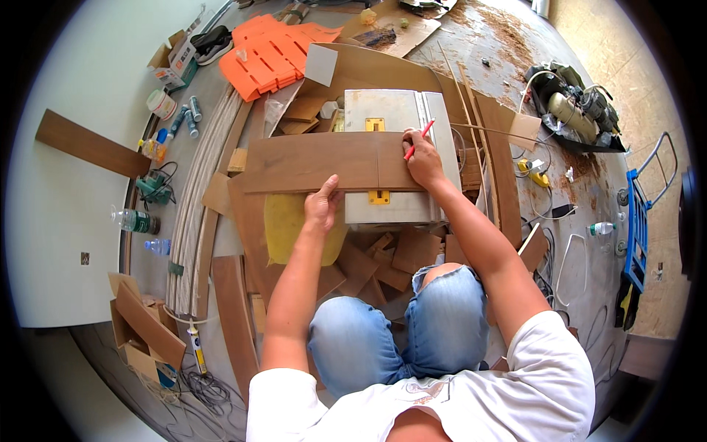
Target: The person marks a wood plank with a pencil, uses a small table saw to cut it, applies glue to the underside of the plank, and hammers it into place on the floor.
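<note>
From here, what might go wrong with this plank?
Most of the brown plank overhangs the grey worktop on the left, so it might tip if the left hand at its near edge lets go. The red pencil in the right hand could slip if the plank shifts. Loose wood pieces below, close to the knees, could get underfoot.

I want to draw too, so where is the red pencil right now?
In the head view, the red pencil is a little right of the upper middle, held in the right hand at the right end of the brown plank.
</note>
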`<move>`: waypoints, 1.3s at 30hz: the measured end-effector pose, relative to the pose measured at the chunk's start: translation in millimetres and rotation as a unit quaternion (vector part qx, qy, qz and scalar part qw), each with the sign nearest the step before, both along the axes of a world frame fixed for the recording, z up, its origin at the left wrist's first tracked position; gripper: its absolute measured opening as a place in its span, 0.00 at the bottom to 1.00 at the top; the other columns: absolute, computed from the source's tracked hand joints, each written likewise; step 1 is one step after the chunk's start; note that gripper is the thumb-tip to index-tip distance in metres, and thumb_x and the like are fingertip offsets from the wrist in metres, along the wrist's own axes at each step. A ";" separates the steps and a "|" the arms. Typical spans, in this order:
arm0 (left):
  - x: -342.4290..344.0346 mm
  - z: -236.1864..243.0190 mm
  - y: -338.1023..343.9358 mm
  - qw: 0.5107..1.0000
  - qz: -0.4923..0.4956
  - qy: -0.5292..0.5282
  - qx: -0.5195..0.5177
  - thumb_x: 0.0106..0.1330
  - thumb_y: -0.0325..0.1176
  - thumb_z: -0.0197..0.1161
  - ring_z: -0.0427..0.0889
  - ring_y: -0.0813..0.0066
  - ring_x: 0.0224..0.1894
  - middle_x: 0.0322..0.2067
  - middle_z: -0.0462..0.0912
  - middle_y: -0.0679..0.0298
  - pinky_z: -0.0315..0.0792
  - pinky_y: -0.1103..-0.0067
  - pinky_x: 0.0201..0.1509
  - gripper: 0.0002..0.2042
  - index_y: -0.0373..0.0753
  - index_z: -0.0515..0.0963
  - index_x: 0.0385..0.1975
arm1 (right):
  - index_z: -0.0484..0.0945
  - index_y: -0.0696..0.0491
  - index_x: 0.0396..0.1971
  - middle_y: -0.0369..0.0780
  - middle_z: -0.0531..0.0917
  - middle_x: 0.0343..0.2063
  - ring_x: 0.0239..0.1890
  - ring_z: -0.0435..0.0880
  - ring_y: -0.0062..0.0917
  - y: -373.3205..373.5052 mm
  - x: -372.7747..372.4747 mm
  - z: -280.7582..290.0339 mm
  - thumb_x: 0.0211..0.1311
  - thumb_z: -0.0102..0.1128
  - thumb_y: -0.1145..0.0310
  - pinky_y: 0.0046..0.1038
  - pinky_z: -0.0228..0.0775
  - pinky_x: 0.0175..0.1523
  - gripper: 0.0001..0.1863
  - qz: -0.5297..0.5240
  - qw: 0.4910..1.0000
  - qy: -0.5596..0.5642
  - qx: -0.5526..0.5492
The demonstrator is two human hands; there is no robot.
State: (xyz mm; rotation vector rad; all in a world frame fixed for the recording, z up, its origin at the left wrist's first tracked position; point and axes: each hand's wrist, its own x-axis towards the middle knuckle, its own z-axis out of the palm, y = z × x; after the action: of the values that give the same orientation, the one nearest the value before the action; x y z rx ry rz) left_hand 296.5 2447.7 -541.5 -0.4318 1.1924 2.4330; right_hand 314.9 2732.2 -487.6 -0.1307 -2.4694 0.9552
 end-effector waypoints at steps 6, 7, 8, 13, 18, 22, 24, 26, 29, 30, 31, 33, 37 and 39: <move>17.0 -0.3 2.0 1.000 0.011 0.003 0.007 0.67 0.29 0.71 0.85 0.72 0.43 0.40 0.87 0.64 0.81 0.74 0.49 0.08 0.36 0.83 0.43 | 0.75 0.52 0.45 0.40 0.82 0.47 0.53 0.78 0.43 -0.2 14.0 3.2 0.69 0.57 0.70 0.39 0.70 0.57 0.08 0.008 1.000 -0.007 0.001; 20.9 1.9 4.2 1.000 0.011 0.014 0.010 0.66 0.29 0.72 0.85 0.72 0.44 0.40 0.87 0.65 0.80 0.72 0.50 0.09 0.37 0.83 0.43 | 0.75 0.52 0.45 0.40 0.82 0.47 0.53 0.78 0.43 0.9 15.5 3.1 0.69 0.58 0.70 0.39 0.70 0.57 0.08 0.010 1.000 -0.004 0.001; 22.7 4.4 8.1 1.000 0.010 0.012 0.009 0.66 0.29 0.72 0.85 0.72 0.45 0.40 0.87 0.65 0.80 0.72 0.51 0.09 0.37 0.83 0.43 | 0.75 0.52 0.45 0.40 0.83 0.47 0.54 0.78 0.42 2.6 15.7 3.8 0.69 0.58 0.70 0.39 0.70 0.58 0.08 0.014 1.000 0.000 0.001; 29.0 17.2 5.5 1.000 0.017 0.014 0.019 0.64 0.31 0.74 0.85 0.72 0.45 0.42 0.87 0.65 0.77 0.72 0.52 0.11 0.38 0.83 0.44 | 0.76 0.52 0.45 0.44 0.82 0.46 0.52 0.80 0.45 -3.0 11.7 4.0 0.69 0.58 0.69 0.40 0.71 0.56 0.08 0.010 1.000 -0.001 0.008; 39.0 22.1 -2.6 0.998 0.017 0.008 -0.058 0.64 0.30 0.73 0.83 0.72 0.49 0.45 0.86 0.63 0.78 0.73 0.55 0.15 0.36 0.81 0.48 | 0.78 0.53 0.50 0.45 0.81 0.53 0.60 0.76 0.42 6.9 36.5 -5.0 0.70 0.53 0.69 0.36 0.65 0.66 0.12 0.069 0.997 0.006 0.023; 75.7 51.8 -52.7 0.984 0.125 0.079 0.097 0.63 0.27 0.73 0.83 0.71 0.51 0.47 0.85 0.63 0.77 0.73 0.58 0.16 0.36 0.80 0.50 | 0.75 0.54 0.54 0.45 0.79 0.58 0.64 0.73 0.41 29.9 72.3 2.2 0.73 0.55 0.69 0.37 0.64 0.68 0.13 0.060 0.993 -0.085 0.055; 103.7 49.3 -92.3 0.973 0.190 0.059 0.116 0.61 0.26 0.75 0.83 0.71 0.51 0.47 0.85 0.63 0.78 0.73 0.58 0.18 0.37 0.80 0.50 | 0.72 0.56 0.61 0.49 0.73 0.65 0.68 0.69 0.43 53.0 83.9 0.5 0.73 0.58 0.64 0.36 0.61 0.70 0.21 0.033 0.984 -0.054 0.164; 131.0 37.9 -133.1 0.959 0.265 0.013 0.104 0.59 0.25 0.76 0.84 0.73 0.50 0.47 0.85 0.65 0.79 0.75 0.57 0.20 0.40 0.80 0.51 | 0.71 0.60 0.62 0.52 0.74 0.64 0.66 0.72 0.44 96.7 90.0 -2.7 0.72 0.61 0.58 0.36 0.63 0.69 0.27 -0.025 0.976 -0.046 0.209; 182.5 -22.0 -222.4 0.908 0.410 -0.053 0.060 0.59 0.27 0.77 0.84 0.78 0.34 0.36 0.86 0.70 0.81 0.80 0.37 0.16 0.44 0.81 0.45 | 0.71 0.62 0.61 0.50 0.78 0.59 0.61 0.78 0.39 113.7 113.0 -19.4 0.71 0.62 0.52 0.33 0.68 0.64 0.31 -0.059 0.980 -0.189 0.033; 191.7 -31.9 -230.9 0.891 0.449 -0.029 0.054 0.60 0.29 0.77 0.84 0.77 0.39 0.38 0.85 0.69 0.81 0.78 0.41 0.16 0.45 0.81 0.45 | 0.71 0.62 0.61 0.48 0.79 0.57 0.59 0.79 0.36 137.0 119.2 -19.4 0.72 0.62 0.52 0.31 0.69 0.62 0.31 -0.072 0.969 -0.219 -0.089; 207.6 -60.0 -258.8 0.867 0.493 -0.041 0.050 0.60 0.30 0.77 0.82 0.75 0.43 0.41 0.85 0.68 0.79 0.76 0.47 0.16 0.44 0.81 0.46 | 0.71 0.62 0.61 0.47 0.80 0.56 0.57 0.80 0.33 150.1 120.2 -25.7 0.72 0.62 0.52 0.30 0.70 0.61 0.31 -0.076 0.940 -0.246 -0.221; 229.1 -107.4 -293.9 0.829 0.552 -0.044 0.084 0.60 0.28 0.77 0.80 0.73 0.47 0.45 0.84 0.67 0.76 0.73 0.50 0.19 0.42 0.79 0.49 | 0.72 0.61 0.60 0.41 0.81 0.52 0.55 0.80 0.24 178.7 115.4 -30.2 0.72 0.63 0.56 0.24 0.71 0.59 0.28 -0.006 0.935 -0.173 -0.310; 283.3 -165.8 -337.1 0.764 0.637 -0.066 0.083 0.65 0.33 0.74 0.82 0.75 0.40 0.39 0.84 0.65 0.79 0.79 0.45 0.13 0.38 0.80 0.44 | 0.67 0.60 0.66 0.47 0.75 0.62 0.66 0.73 0.32 117.2 88.0 12.0 0.66 0.69 0.66 0.31 0.64 0.69 0.33 0.086 0.979 -0.149 -0.107; 304.2 -182.4 -347.4 0.740 0.662 -0.073 0.094 0.66 0.36 0.73 0.81 0.74 0.40 0.37 0.83 0.64 0.80 0.79 0.45 0.14 0.37 0.80 0.44 | 0.61 0.56 0.73 0.50 0.66 0.71 0.74 0.63 0.41 67.5 82.9 45.9 0.54 0.75 0.73 0.36 0.52 0.77 0.46 0.159 0.959 -0.182 0.149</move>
State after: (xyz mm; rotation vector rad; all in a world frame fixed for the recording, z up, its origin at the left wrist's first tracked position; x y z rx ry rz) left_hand 600.7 2100.3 -723.9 -1.8782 0.4977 3.4160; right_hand 397.8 2799.7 -441.7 0.2188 -3.0096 0.7153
